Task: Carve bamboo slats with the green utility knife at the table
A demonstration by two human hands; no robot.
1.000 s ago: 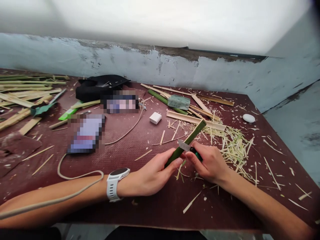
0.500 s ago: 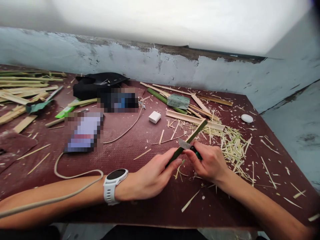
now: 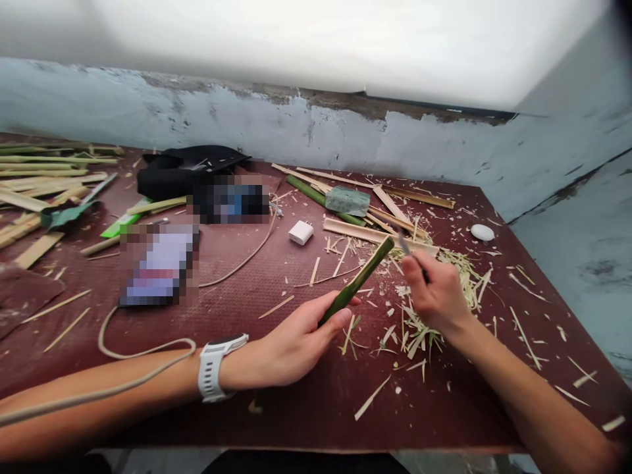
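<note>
My left hand [image 3: 296, 339], with a white watch on its wrist, is closed round the near end of a green bamboo strip [image 3: 363, 270] that slants up and away to the right. My right hand [image 3: 434, 293] is closed on a small knife [image 3: 405, 246] whose blade sticks out above the fingers, just right of the strip's far tip and apart from it. Pale shavings [image 3: 415, 332] lie under and around the right hand on the dark red table [image 3: 306, 395].
A phone [image 3: 158, 263] with a cable, a white charger [image 3: 301, 232], a black pouch [image 3: 182, 172], a green block [image 3: 347, 200] and several bamboo strips [image 3: 380, 234] lie behind the hands. More strips are piled at far left [image 3: 44, 178]. A white pebble-like object [image 3: 482, 232] sits near the right edge.
My right hand has carried the knife up along the strip, away from my left hand, and off past its far tip. Fresh shavings lie where it was.
</note>
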